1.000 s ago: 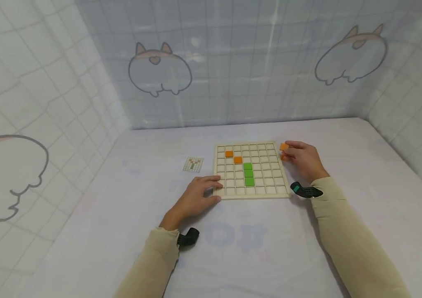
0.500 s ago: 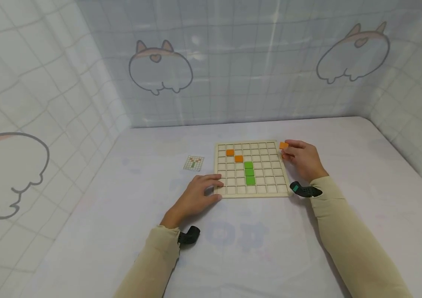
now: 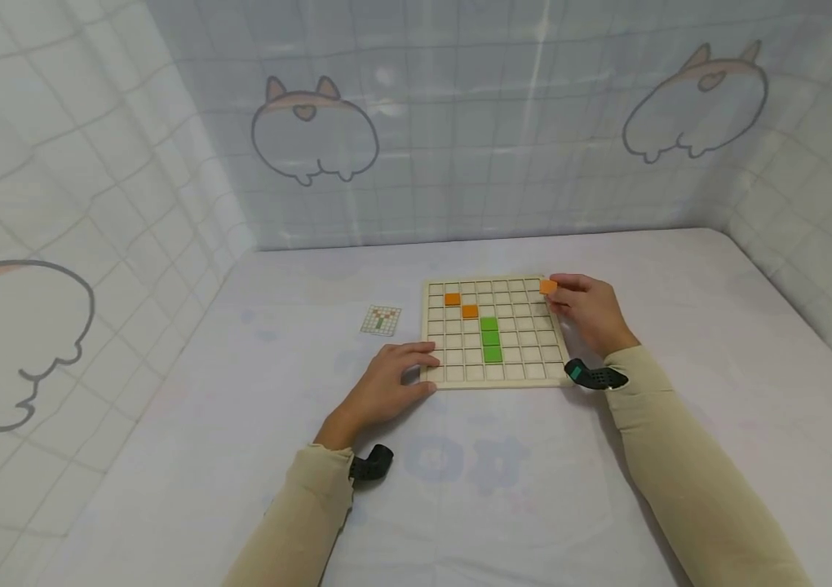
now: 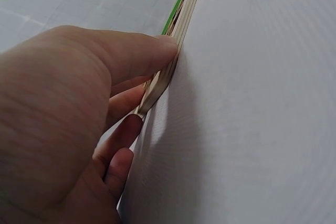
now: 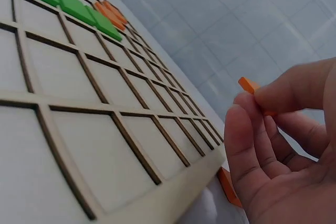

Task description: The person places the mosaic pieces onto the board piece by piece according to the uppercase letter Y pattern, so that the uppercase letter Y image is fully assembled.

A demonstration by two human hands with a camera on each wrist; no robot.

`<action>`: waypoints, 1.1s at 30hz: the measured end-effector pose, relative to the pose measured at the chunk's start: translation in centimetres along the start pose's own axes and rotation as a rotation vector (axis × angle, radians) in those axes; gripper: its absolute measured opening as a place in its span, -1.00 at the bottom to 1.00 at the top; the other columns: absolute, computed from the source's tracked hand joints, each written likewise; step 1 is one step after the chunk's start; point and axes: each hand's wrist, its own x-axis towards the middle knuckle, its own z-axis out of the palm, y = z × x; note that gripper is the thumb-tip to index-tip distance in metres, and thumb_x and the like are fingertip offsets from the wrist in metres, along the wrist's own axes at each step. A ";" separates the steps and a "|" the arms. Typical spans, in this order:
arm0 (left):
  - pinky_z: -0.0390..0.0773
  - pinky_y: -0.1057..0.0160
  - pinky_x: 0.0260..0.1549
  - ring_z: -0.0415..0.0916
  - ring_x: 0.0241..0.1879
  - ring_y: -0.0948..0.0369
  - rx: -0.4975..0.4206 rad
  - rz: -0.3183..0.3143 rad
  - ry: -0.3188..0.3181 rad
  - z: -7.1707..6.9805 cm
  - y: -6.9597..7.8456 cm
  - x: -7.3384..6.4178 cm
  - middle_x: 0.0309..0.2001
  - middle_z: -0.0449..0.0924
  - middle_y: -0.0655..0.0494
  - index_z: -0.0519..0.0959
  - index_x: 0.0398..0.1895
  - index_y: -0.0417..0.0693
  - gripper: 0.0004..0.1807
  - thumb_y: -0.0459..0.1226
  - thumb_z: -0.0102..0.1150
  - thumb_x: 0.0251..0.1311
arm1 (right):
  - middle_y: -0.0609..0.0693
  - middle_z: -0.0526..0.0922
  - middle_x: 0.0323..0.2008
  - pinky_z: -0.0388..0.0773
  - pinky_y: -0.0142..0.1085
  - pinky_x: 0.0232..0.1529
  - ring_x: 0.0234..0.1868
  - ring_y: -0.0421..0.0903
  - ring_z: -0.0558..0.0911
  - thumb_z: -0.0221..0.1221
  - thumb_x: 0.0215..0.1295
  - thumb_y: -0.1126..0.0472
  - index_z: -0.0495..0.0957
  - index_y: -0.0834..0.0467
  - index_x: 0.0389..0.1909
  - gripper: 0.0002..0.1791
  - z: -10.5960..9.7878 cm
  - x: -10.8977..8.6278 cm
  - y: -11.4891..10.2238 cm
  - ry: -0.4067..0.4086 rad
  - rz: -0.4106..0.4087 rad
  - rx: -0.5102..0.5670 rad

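Note:
A wooden grid board (image 3: 529, 374) lies on the table. Two orange tiles sit in its upper left cells, among them the orange tile (image 3: 470, 311); three green tiles run in a column, including the green tile (image 3: 490, 337). My left hand (image 3: 390, 387) rests at the near left corner, thumb along the near edge and fingers over the left side. Between thumb and fingertips, my right hand (image 3: 592, 314) pinches an orange tile (image 3: 547, 287) over the far right corner. Another orange tile (image 5: 229, 187) is beside the board's right edge, below that hand in the right wrist view.
To the left of the board lies a small pattern card (image 3: 381, 320) with an orange and green Y-like figure on a grid. A white cloth covers the table (image 3: 445, 522). Tile-patterned curtains (image 3: 460, 147) hang behind and at both sides.
My right hand has shifted slightly left with its orange tile, from just outside the board's edge to over its far right corner. The left hand has stayed in place.

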 end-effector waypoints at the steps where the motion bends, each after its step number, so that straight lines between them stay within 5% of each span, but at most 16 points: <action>1: 0.22 0.00 0.31 0.23 0.36 0.09 -0.002 -0.005 -0.001 0.0 0.0 0.0 0.42 0.35 0.28 0.63 0.18 0.05 -0.59 -0.14 0.33 0.28 | 0.20 0.46 0.13 0.58 -0.43 -0.04 -0.09 -0.17 0.63 0.15 0.44 0.32 0.36 0.37 0.36 -0.48 0.2 0.0 0.0 -0.011 -0.005 -0.012; 14: 0.21 -0.03 0.31 0.21 0.37 0.06 -0.015 -0.003 -0.001 0.1 0.1 0.1 0.41 0.37 0.24 0.64 0.16 0.03 -0.60 -0.16 0.35 0.27 | 0.18 0.52 0.02 0.61 -0.37 -0.06 -0.12 -0.11 0.68 0.16 0.41 0.36 0.43 0.37 0.31 -0.53 0.9 0.3 0.2 -0.072 -0.023 -0.091; 23: 0.21 0.00 0.31 0.21 0.37 0.09 0.014 -0.023 -0.003 -0.1 0.2 0.3 0.41 0.37 0.27 0.64 0.16 0.07 -0.61 -0.15 0.35 0.27 | 0.17 0.57 0.17 0.59 -0.37 -0.10 -0.12 -0.10 0.69 0.18 0.41 0.16 0.51 0.21 0.29 -0.53 1.9 1.2 -0.1 -0.136 -0.032 -0.330; 33: 0.22 0.04 0.31 0.21 0.36 0.12 0.015 -0.038 -0.014 0.0 0.2 0.0 0.42 0.35 0.31 0.63 0.18 0.09 -0.61 -0.12 0.33 0.29 | 0.17 0.55 0.21 0.59 -0.22 -0.04 -0.03 0.07 0.66 0.21 0.41 0.21 0.52 0.21 0.29 -0.54 2.6 1.5 -0.1 -0.221 -0.040 -0.449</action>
